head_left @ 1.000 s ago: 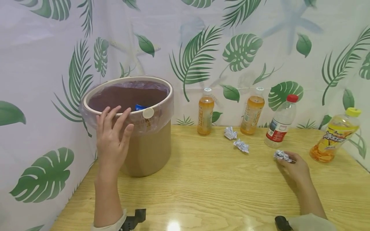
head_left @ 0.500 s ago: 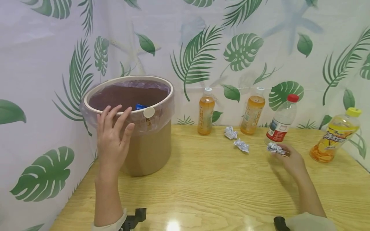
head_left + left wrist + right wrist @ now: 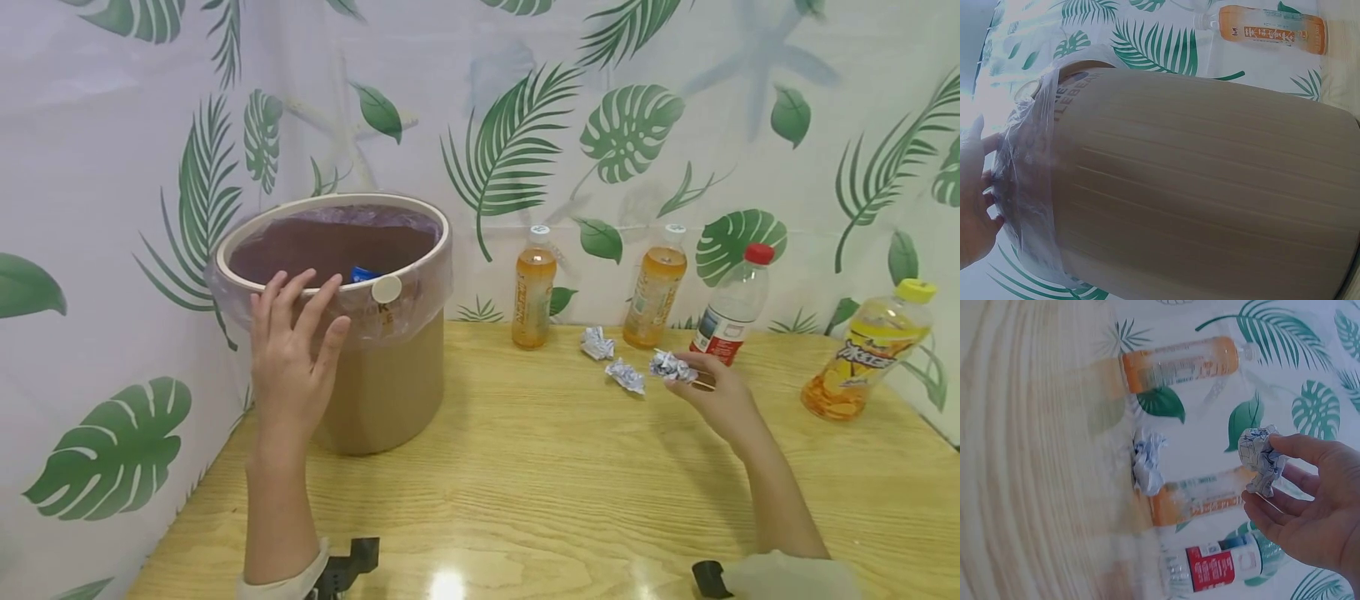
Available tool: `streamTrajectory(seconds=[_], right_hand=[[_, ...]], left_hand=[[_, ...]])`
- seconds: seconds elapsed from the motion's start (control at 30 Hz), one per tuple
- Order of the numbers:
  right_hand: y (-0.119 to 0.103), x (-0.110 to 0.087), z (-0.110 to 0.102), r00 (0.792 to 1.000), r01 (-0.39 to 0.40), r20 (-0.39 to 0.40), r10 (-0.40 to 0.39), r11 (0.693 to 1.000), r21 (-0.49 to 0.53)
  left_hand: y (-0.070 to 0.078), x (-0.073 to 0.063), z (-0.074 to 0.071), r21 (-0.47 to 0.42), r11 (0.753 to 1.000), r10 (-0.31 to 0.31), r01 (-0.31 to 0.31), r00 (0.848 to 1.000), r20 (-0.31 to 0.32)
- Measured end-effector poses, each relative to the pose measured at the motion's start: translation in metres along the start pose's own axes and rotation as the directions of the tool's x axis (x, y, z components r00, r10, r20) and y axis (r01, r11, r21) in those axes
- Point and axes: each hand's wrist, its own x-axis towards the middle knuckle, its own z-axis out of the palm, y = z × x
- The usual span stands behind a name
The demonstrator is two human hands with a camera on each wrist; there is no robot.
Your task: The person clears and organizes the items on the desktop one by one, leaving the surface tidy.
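Note:
My right hand [image 3: 723,400] pinches a crumpled paper ball [image 3: 672,367] between thumb and fingers, above the table. The right wrist view shows this paper ball [image 3: 1261,459] at the fingertips, apart from the bottles behind it. Two more crumpled papers, one farther back [image 3: 597,343] and one nearer [image 3: 626,377], lie to the left of that hand. My left hand [image 3: 292,358], fingers spread and nearly straight, rests against the near rim of a brown trash bin [image 3: 382,400]. A clear plastic liner [image 3: 1032,181] is folded over the bin's rim, and something blue [image 3: 364,274] shows inside.
Two orange-drink bottles, left [image 3: 534,292] and right [image 3: 654,292], stand along the patterned backdrop. A red-capped bottle [image 3: 738,304] is partly behind my right hand. Farther right is a yellow-capped bottle [image 3: 862,358]. All share the wooden table [image 3: 525,483].
My right hand has moved left and away from me with the paper ball, from below the red-capped bottle toward the other papers. The left hand stays at the bin's rim.

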Motion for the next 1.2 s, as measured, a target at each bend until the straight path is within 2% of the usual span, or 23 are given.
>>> streamTrajectory(seconds=[0.23, 0.47, 0.67, 0.9, 1.2], right_hand=[[-0.021, 0.0, 0.012, 0.996, 0.092, -0.014, -0.091, 0.995, 0.03], [-0.04, -0.002, 0.02, 0.994, 0.112, -0.013, -0.112, 0.993, 0.033], [-0.05, 0.004, 0.033, 0.985, 0.173, -0.023, -0.172, 0.983, 0.055], [-0.07, 0.009, 0.037, 0.986, 0.166, 0.008, -0.167, 0.983, 0.075], [-0.11, 0.021, 0.041, 0.98, 0.195, 0.029, -0.198, 0.978, 0.073]], left_hand=[[0.0, 0.0, 0.0, -0.008, 1.0, 0.012, -0.012, 1.0, -0.008], [0.0, 0.003, 0.002, 0.005, 0.999, 0.031, -0.031, 1.0, -0.002], [0.0, 0.002, 0.002, 0.003, 1.0, 0.028, -0.028, 1.0, -0.006], [-0.001, 0.001, 0.001, 0.005, 1.0, 0.029, -0.029, 1.0, -0.012], [-0.001, 0.0, 0.001, 0.006, 0.999, 0.035, -0.035, 0.999, -0.01]])
